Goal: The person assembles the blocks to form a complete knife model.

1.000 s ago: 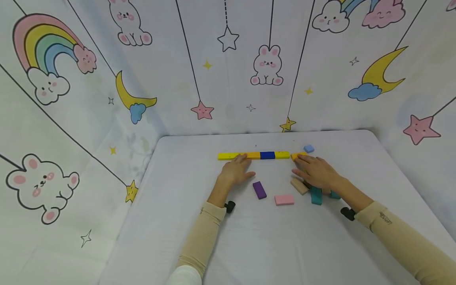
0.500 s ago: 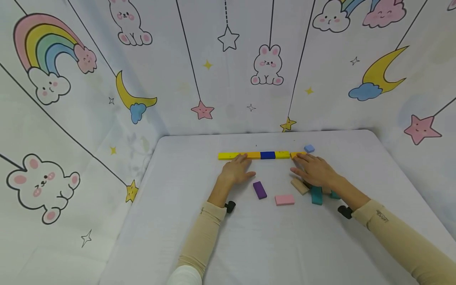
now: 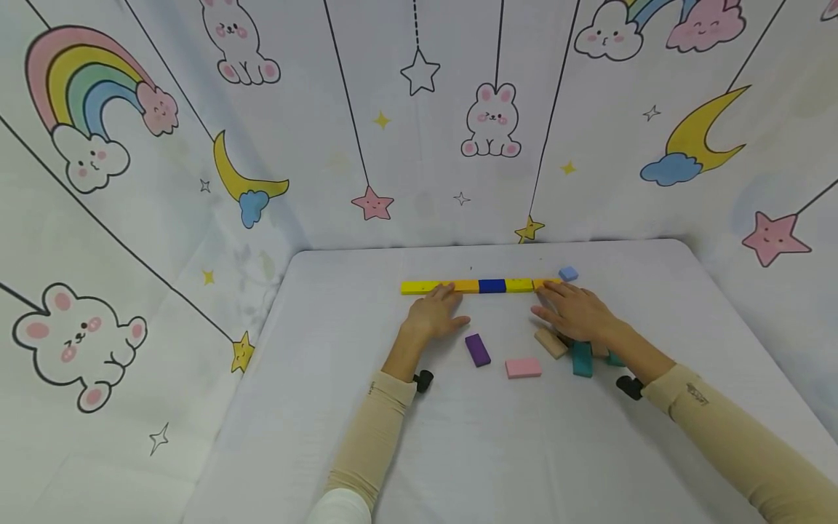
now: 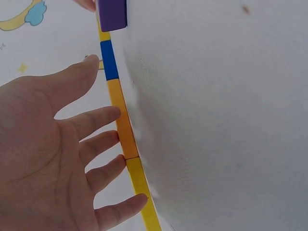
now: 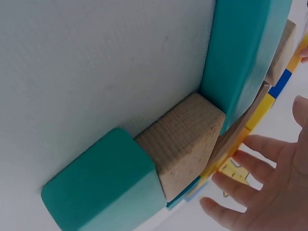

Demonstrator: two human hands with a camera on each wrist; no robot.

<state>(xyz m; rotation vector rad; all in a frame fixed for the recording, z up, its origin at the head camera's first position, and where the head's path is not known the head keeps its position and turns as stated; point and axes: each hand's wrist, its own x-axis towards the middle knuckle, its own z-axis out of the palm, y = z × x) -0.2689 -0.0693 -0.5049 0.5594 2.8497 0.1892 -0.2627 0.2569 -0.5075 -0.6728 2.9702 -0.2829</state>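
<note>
A straight row of blocks lies across the far part of the table: a yellow block (image 3: 419, 287), an orange block (image 3: 468, 286), a blue block (image 3: 492, 285), another yellow block (image 3: 519, 285) and, at the right end, a second orange block (image 3: 545, 283). My left hand (image 3: 432, 315) rests its fairly straight, spread fingertips on the left yellow block and the orange one beside it. With extended fingers, my right hand (image 3: 579, 313) touches the end orange block, partly covering it. That block now meets the yellow one. Neither thumb grips anything.
Nearer than the row lie a purple block (image 3: 478, 350) and a pink block (image 3: 523, 367). Beneath the right hand and wrist are a wooden block (image 3: 551, 343), a teal block (image 3: 582, 359) and others partly hidden. A light blue block (image 3: 568, 273) lies behind the right fingers.
My right hand has slid slightly left with the end orange block, and the small gap between it and the yellow block has closed. The left hand has stayed in place.
</note>
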